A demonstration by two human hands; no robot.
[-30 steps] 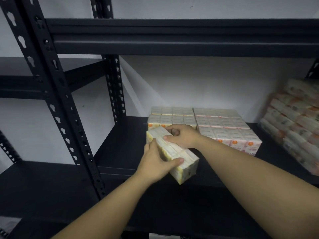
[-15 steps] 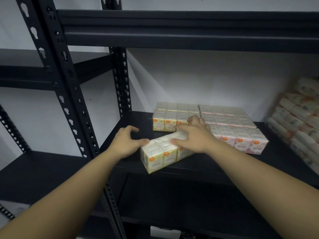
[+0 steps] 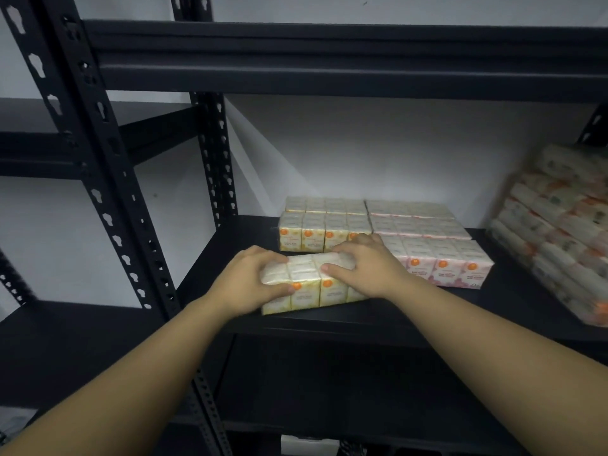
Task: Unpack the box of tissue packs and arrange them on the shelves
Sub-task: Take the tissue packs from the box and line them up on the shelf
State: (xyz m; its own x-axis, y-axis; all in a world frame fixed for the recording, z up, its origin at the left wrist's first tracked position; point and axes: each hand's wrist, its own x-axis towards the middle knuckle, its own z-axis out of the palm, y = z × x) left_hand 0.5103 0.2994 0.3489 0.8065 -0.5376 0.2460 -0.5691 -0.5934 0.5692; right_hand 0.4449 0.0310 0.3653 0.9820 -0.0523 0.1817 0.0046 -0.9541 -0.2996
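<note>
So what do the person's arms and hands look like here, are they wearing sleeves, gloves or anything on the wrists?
Both forearms are bare as far as the frame shows, with no sleeve in view. The left hand and right hand wear no gloves. No watch, bracelet or ring is visible, though the picture is dim and slightly blurred, so small items could be missed.

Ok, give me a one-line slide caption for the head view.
Both hands, left and right, set a yellow tissue pack on the black shelf before earlier rows.
</note>
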